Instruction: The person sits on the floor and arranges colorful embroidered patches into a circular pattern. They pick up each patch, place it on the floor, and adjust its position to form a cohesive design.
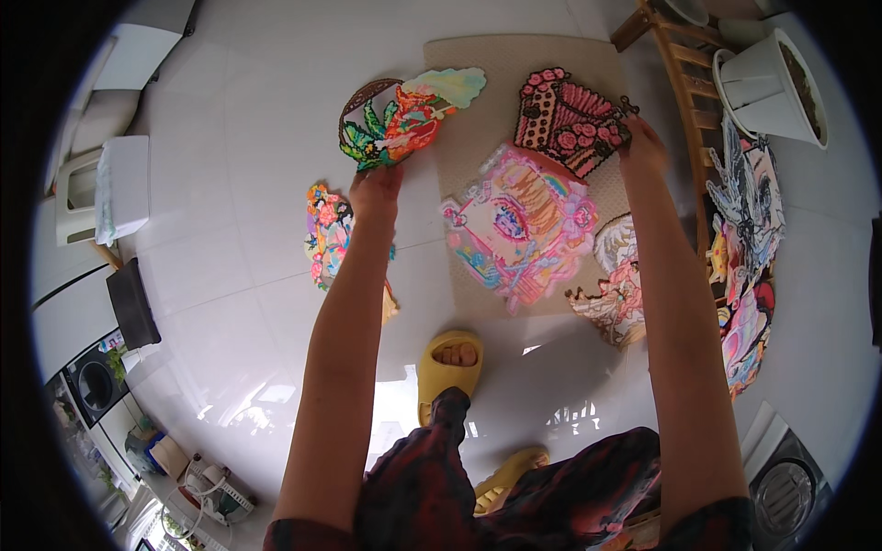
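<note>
My left hand (375,191) grips the lower edge of a fuse-bead picture (403,124) with green leaves, an orange-red figure, a brown arc and a pale cloud shape. At the right, my right hand (643,141) holds the edge of a pink and dark-brown fuse-bead accordion (572,120) with roses. Below the accordion, and partly overlapped by it in view, a large pastel bead face (517,224) lies on a beige mat (468,82). A cream and pink bead figure (613,296) is partly hidden behind my right forearm. Another flowery bead piece (327,234) lies left of my left forearm.
More bead pieces (747,206) are along a wooden slatted rack (682,82) at the right, beside a white plant pot (775,93). A white stool (124,186) and a dark box (133,303) are at the left. Yellow slides (431,386) are on my feet.
</note>
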The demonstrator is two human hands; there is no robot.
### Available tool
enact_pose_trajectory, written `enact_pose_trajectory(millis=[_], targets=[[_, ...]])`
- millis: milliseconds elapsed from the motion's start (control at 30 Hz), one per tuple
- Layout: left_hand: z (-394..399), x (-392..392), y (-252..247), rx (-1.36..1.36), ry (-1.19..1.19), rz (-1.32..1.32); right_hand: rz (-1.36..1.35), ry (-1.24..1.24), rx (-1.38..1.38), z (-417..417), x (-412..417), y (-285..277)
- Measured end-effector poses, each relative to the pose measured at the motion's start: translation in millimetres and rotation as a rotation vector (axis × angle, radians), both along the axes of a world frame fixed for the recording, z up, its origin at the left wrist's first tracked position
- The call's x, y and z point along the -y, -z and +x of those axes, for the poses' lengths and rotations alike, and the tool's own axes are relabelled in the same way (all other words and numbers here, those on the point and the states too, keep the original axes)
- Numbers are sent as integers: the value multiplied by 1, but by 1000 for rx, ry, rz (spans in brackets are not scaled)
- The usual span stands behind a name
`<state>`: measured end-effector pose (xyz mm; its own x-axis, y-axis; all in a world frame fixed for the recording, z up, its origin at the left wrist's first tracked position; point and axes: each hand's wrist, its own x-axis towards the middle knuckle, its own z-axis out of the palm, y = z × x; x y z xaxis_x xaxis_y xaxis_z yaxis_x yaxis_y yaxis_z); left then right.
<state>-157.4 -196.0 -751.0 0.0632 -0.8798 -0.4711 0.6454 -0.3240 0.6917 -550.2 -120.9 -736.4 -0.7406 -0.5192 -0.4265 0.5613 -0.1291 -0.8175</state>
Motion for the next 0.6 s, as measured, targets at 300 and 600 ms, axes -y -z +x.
enact_pose_trajectory(millis=[300, 600], targets=[[-2, -4, -17, 327, -155, -54, 132, -180, -708, 19, 21, -30], [-65, -90, -38, 1590, 556, -828, 644, -361, -1315, 65, -113, -2]])
